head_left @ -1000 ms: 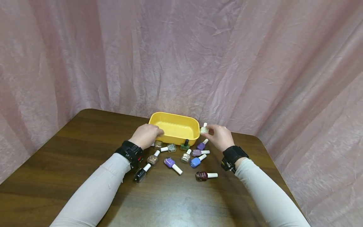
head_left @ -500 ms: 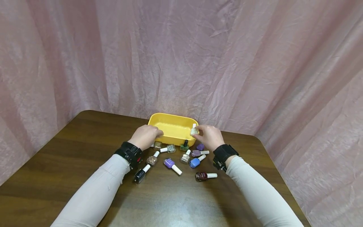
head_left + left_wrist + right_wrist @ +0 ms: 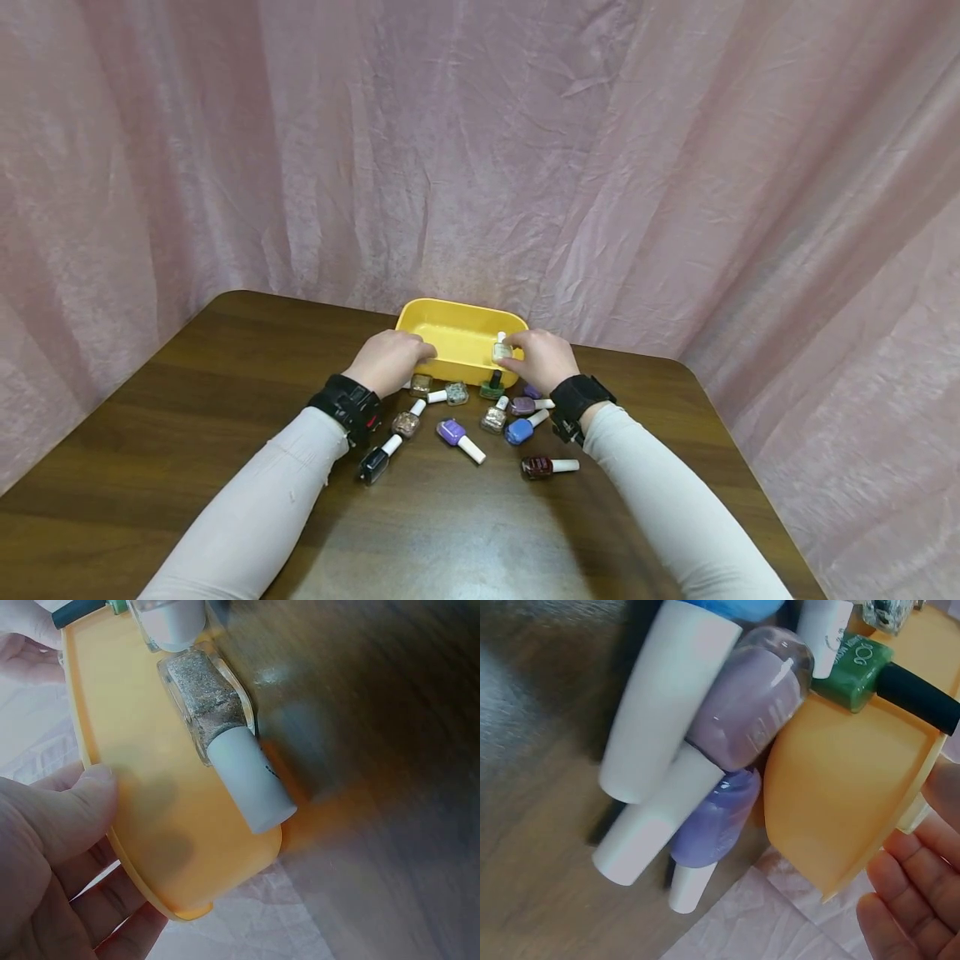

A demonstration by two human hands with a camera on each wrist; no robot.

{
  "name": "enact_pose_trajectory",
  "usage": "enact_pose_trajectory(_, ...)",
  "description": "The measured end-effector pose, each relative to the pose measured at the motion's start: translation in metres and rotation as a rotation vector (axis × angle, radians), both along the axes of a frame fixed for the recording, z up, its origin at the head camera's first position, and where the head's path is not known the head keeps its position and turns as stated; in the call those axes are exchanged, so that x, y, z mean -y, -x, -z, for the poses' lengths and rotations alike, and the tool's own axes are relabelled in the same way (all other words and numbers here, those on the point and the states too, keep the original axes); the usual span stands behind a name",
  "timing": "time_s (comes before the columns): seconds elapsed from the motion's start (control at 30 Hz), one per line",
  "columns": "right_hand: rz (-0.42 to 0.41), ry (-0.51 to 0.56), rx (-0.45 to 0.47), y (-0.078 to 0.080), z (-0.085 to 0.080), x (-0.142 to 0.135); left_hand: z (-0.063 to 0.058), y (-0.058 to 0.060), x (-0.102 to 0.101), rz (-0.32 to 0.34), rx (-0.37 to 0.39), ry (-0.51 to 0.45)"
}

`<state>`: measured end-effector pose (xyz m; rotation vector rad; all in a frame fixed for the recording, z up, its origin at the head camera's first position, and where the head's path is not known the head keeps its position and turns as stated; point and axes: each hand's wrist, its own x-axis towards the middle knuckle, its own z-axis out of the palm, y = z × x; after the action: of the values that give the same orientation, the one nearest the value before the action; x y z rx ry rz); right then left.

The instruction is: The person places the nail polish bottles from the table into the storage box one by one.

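Observation:
At the back of the table, a yellow plastic container [image 3: 450, 333] stands with its inside bare of bottles on the visible floor. My left hand [image 3: 386, 364] grips its near left rim, thumb on the outer wall and fingers over the inside, as the left wrist view shows. My right hand [image 3: 543, 360] pinches a pale nail polish bottle [image 3: 502, 351] with a white cap, upright over the container's right part. In the right wrist view that bottle is mostly hidden behind the rim. Close to the front wall are a green bottle [image 3: 847, 671] with a black cap and a glitter bottle [image 3: 206, 694].
Several more nail polish bottles lie in front of the container: glitter [image 3: 456, 393], silver [image 3: 494, 418], copper [image 3: 406, 425], black [image 3: 373, 465], purple [image 3: 452, 431], blue [image 3: 519, 431], lilac [image 3: 754, 697], violet [image 3: 716, 821] and dark red [image 3: 536, 467]. A pink curtain [image 3: 480, 167] hangs behind the table.
My right hand has carried the pale nail polish bottle left, from beside the container's right end to over its inside. My left hand has kept its grip on the rim.

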<state>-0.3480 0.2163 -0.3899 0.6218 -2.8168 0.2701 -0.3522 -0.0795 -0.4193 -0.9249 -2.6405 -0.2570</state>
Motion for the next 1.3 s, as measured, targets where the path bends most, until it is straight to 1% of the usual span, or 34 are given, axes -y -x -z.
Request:
enact_pose_trajectory(0.13,-0.009,-0.027,0.009,0.004,-0.002,0.002,0.0,-0.001,0.0,0.0,0.001,-0.002)
enact_pose_trajectory(0.27,0.0,-0.057,0.026,0.008,-0.003,0.003,-0.002,-0.002,-0.002,0.001,-0.003,-0.009)
enact_pose_trajectory(0.37,0.008,-0.072,0.036,0.011,-0.003,0.002,-0.003,-0.003,-0.002,0.0,-0.006,-0.011)
enact_pose_trajectory(0.6,0.018,-0.093,0.031,0.016,0.0,0.002,-0.007,-0.009,-0.003,0.009,-0.014,-0.008)
enact_pose_trajectory(0.83,0.027,-0.129,0.05,0.019,-0.001,0.006,-0.008,-0.01,-0.002,0.0,-0.011,-0.002)
enact_pose_trajectory(1.1,0.054,-0.194,0.113,0.023,-0.005,0.014,-0.007,-0.01,0.001,-0.008,0.007,-0.001)
enact_pose_trajectory(1.3,0.053,-0.221,0.145,0.023,-0.009,0.018,-0.007,-0.01,0.001,-0.014,0.009,-0.003)
